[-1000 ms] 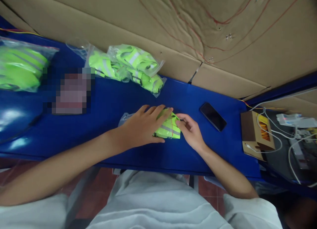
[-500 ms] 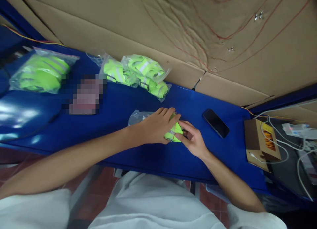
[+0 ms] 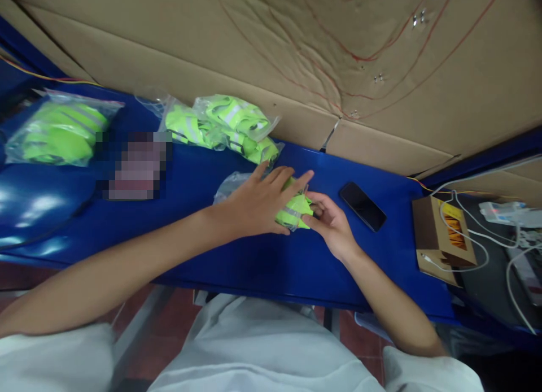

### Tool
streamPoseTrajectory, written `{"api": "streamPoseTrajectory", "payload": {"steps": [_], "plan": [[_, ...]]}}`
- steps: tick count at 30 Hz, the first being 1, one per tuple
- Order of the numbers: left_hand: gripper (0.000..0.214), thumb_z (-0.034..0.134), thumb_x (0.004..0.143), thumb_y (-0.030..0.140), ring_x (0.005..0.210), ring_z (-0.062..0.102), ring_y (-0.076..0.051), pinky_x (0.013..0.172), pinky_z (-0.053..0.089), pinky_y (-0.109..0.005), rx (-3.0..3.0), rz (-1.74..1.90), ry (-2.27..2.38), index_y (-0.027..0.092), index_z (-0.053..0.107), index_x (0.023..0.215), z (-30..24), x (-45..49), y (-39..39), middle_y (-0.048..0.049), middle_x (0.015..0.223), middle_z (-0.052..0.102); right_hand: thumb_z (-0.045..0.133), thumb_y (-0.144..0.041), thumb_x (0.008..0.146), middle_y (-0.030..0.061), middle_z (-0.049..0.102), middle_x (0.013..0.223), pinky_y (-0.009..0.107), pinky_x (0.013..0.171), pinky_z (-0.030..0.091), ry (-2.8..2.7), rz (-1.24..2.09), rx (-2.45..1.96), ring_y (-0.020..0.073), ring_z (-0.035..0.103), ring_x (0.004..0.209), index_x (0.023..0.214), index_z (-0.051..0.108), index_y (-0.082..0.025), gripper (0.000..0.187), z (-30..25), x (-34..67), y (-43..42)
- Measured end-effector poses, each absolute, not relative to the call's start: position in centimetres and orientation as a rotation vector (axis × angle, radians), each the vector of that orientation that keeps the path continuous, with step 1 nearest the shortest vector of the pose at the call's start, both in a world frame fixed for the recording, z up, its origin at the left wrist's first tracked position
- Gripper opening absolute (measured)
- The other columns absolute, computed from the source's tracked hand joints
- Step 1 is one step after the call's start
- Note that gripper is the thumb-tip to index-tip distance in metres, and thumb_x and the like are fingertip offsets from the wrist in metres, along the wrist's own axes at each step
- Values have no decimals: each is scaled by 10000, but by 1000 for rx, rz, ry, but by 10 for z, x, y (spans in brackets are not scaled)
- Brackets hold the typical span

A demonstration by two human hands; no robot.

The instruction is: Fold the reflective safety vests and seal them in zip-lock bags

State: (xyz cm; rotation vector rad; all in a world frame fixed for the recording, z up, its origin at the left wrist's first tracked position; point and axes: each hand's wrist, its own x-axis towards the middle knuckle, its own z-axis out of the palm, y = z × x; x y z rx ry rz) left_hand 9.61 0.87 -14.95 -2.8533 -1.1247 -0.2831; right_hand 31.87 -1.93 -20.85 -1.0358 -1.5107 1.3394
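Observation:
A folded neon-green reflective vest (image 3: 292, 212) with a grey band lies on the blue table (image 3: 254, 273) in front of me. Clear plastic bag film (image 3: 228, 185) shows on its left side; how far it wraps the vest is hidden by my hand. My left hand (image 3: 257, 204) rests over the vest with its fingers spread. At the right end, my right hand (image 3: 335, 227) pinches the vest's edge between thumb and fingers.
Bagged green vests (image 3: 231, 118) lie along the cardboard wall (image 3: 169, 53), and another bagged vest (image 3: 63, 129) is far left. Right of my hands are a black phone (image 3: 363, 206) and an open cardboard box (image 3: 432, 225) with white cables. A blurred-out pinkish item (image 3: 139, 169) lies left.
My left hand's fingers have spread apart and lifted somewhat, baring more of the vest. The right hand keeps its pinch at the right end. The whole view has shifted slightly.

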Motion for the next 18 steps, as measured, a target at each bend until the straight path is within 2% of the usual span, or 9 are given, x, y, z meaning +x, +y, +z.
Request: {"api": "streamPoseTrajectory", "payload": {"steps": [2, 4, 6, 8, 11, 13, 15, 18], "plan": [[1095, 870, 750, 504, 1348, 543, -406, 1143, 390, -518, -2851, -270, -1132, 49, 333, 1588, -149, 92, 13, -253, 1484, 542, 788, -415, 907, 86, 693, 1338, 367, 940, 642, -1555, 1337, -986, 206, 714, 1121, 1351, 650, -292, 480, -205, 320, -20], [920, 855, 760, 463, 1283, 584, -391, 1107, 426, -496, -2866, -287, -1077, 50, 469, 1486, -154, 89, 14, -222, 1417, 601, 764, -383, 933, 96, 657, 1409, 366, 978, 635, -1672, 1300, -914, 220, 688, 1220, 1358, 676, -292, 444, -201, 322, -22], [741, 835, 766, 432, 1241, 597, -382, 1100, 430, -489, -2870, -347, -1023, 71, 572, 1358, -160, 89, 12, -195, 1342, 644, 745, -350, 952, 100, 632, 1458, 379, 1032, 615, -1800, 1243, -865, 239, 643, 1320, 1355, 700, -287, 411, -199, 323, -23], [653, 820, 765, 440, 1201, 604, -364, 1121, 414, -487, -2878, -426, -988, 75, 612, 1265, -167, 91, 9, -181, 1270, 669, 742, -344, 953, 100, 644, 1454, 395, 1042, 613, -1868, 1219, -855, 253, 637, 1338, 1340, 717, -279, 393, -201, 324, -22], [614, 803, 771, 455, 1130, 622, -337, 1138, 395, -488, -2883, -455, -959, 68, 623, 1213, -173, 98, 5, -159, 1166, 693, 763, -360, 926, 94, 700, 1367, 386, 985, 637, -1780, 1198, -950, 255, 704, 1228, 1245, 763, -260, 334, -209, 320, -23], [580, 794, 776, 414, 1090, 629, -339, 1085, 423, -483, -2861, -409, -938, 63, 623, 1204, -173, 105, 4, -153, 1125, 694, 783, -353, 897, 81, 731, 1284, 355, 929, 647, -1643, 1180, -1049, 238, 734, 1138, 1158, 773, -253, 280, -213, 313, -26], [511, 767, 787, 357, 1054, 631, -343, 1021, 447, -473, -2829, -406, -923, 63, 627, 1182, -172, 113, 4, -155, 1094, 691, 822, -331, 845, 53, 756, 1144, 325, 868, 647, -1492, 1173, -1107, 215, 742, 1045, 1070, 744, -251, 251, -213, 306, -30], [401, 706, 820, 295, 989, 631, -335, 1009, 440, -484, -2789, -447, -883, 68, 636, 1143, -168, 125, 4, -149, 1034, 683, 862, -301, 771, -10, 736, 895, 299, 785, 629, -1353, 1172, -1136, 182, 728, 884, 929, 664, -242, 260, -206, 299, -35]]}}
